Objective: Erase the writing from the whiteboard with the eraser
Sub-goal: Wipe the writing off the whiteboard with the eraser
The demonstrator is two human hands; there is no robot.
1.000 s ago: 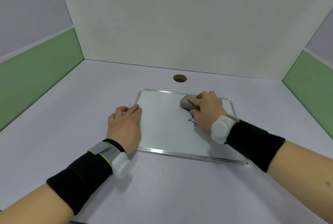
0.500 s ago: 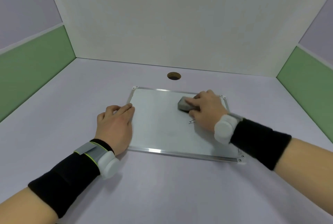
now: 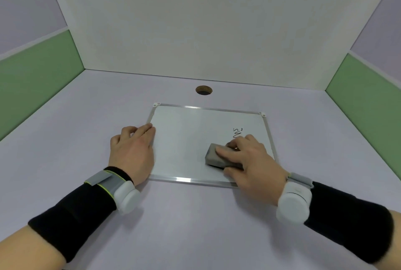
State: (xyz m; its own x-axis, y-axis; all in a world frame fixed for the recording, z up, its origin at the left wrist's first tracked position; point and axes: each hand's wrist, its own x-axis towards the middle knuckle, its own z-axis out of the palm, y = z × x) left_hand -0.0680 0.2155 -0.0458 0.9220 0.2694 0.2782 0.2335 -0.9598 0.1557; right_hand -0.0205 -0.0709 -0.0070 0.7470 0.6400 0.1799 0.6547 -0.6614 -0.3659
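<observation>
A small silver-framed whiteboard (image 3: 186,139) lies flat on the pale table. A short black scribble (image 3: 237,133) shows near its right side. My right hand (image 3: 251,161) grips a grey eraser (image 3: 214,157) and presses it on the board's near right part, just below the scribble. My left hand (image 3: 132,150) rests flat, fingers together, on the board's left edge. The near right corner of the board is hidden under my right hand.
A round cable hole (image 3: 204,90) sits in the table behind the board. White back panel (image 3: 206,20) and green side walls (image 3: 32,78) enclose the table on three sides.
My right hand has slid the eraser from the board's far side toward me, uncovering the scribble. My left hand stays on the left edge.
</observation>
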